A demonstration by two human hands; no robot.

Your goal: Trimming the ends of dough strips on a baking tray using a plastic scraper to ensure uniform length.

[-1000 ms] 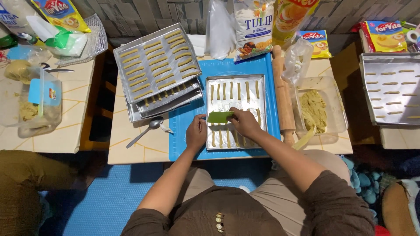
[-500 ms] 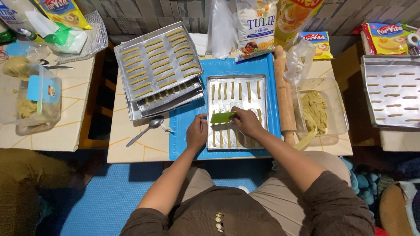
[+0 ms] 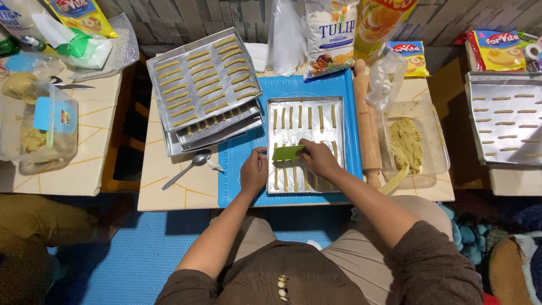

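Two hands (image 3: 255, 169) (image 3: 319, 158), green scraper (image 3: 288, 152), tray (image 3: 337, 101)

Since a second ago almost nothing has shifted: the green scraper (image 3: 288, 152) in the right hand (image 3: 319, 158) has crept slightly off the left hand (image 3: 255, 169), whose fingertips rest beside its near end.

Green scraper (image 3: 288, 152), blue mat (image 3: 240, 169)
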